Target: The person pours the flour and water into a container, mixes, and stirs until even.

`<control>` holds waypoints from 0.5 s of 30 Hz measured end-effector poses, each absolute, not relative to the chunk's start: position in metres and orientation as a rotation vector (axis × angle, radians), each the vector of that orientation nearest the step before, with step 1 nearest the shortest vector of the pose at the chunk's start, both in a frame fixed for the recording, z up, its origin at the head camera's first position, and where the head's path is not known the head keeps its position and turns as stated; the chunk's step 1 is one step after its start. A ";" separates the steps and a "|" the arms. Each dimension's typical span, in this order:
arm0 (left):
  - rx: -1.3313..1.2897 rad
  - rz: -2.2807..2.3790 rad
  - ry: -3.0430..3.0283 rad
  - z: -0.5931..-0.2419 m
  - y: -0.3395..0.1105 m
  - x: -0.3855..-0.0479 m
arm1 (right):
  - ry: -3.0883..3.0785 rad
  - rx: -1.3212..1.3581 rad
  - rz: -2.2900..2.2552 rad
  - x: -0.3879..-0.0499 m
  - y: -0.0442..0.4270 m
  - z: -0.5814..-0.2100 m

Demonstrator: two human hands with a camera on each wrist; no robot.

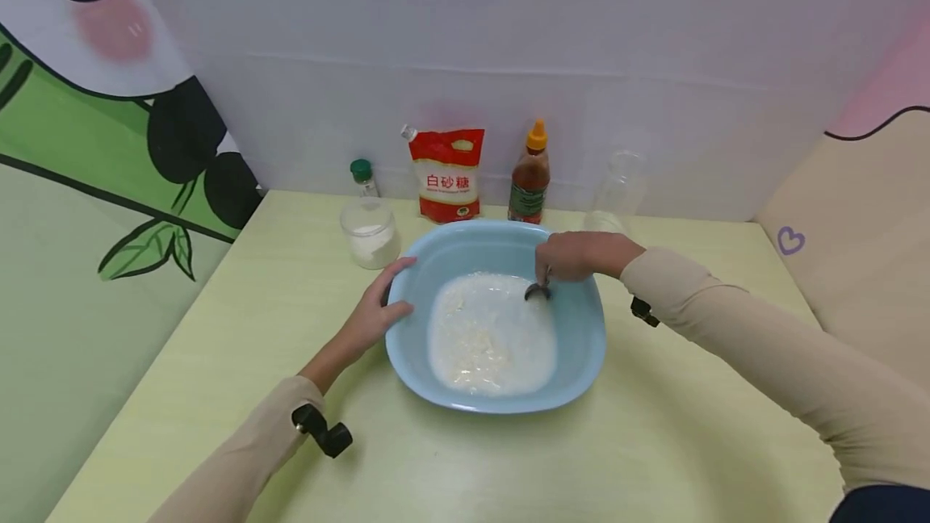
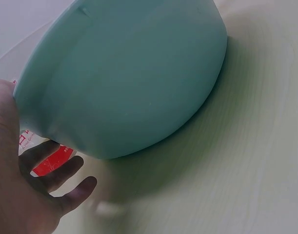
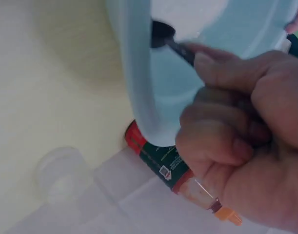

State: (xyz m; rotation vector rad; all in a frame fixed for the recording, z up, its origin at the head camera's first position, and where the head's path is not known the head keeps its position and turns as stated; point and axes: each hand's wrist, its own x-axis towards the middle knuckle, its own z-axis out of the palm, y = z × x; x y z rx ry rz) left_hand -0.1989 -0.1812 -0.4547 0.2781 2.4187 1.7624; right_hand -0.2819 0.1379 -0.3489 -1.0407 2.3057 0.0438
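A light blue basin stands on the table with milky white liquid inside, and pale clumps show in it. My left hand holds the basin's left rim, thumb over the edge; in the left wrist view the other fingers of that hand spread outside the wall. With curled fingers my right hand grips the handle of a small dark spoon inside the basin's right side. The right wrist view shows the spoon's bowl just inside the rim, with the handle's end hidden in the fist.
Behind the basin stand a red bag labelled as white sugar, a sauce bottle with an orange cap and a clear glass container. To the left are a jar of white powder and a green-capped bottle. A wall rises behind.
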 end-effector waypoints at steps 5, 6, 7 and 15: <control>0.268 1.755 2.421 -0.454 -0.183 -0.199 | 2.104 -1.105 -0.104 -0.261 0.122 -0.353; 0.266 1.752 2.418 -0.454 -0.183 -0.199 | 2.068 -1.119 -0.127 -0.257 0.117 -0.355; 0.268 1.749 2.417 -0.454 -0.183 -0.199 | 2.038 -1.137 -0.145 -0.252 0.112 -0.356; 0.272 1.747 2.411 -0.453 -0.182 -0.200 | 2.216 -1.125 -0.150 -0.256 0.096 -0.359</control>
